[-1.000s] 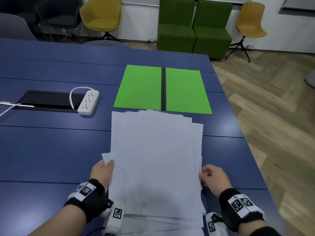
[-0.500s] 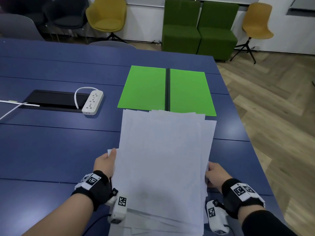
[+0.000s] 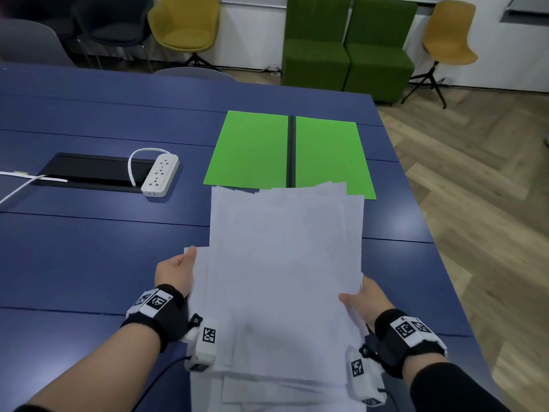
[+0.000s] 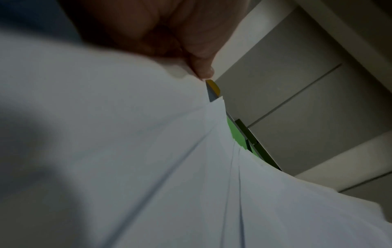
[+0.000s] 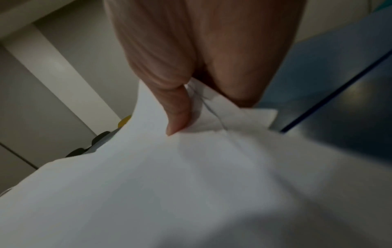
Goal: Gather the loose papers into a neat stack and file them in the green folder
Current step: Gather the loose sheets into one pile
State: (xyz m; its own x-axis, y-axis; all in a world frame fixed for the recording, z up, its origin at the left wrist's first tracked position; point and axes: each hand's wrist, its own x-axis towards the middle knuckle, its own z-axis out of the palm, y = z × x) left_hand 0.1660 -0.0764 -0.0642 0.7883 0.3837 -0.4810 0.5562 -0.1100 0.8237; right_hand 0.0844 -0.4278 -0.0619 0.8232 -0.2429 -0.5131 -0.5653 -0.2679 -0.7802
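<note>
While both hands (image 3: 175, 270) grip, papers (image 3: 285, 263) fan unevenly.

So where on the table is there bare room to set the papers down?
Bare blue table lies left of the left hand, near of the power strip. A narrower strip runs right of the papers. The far-right area holds the open green folder, whose near edge the papers overlap.
</note>
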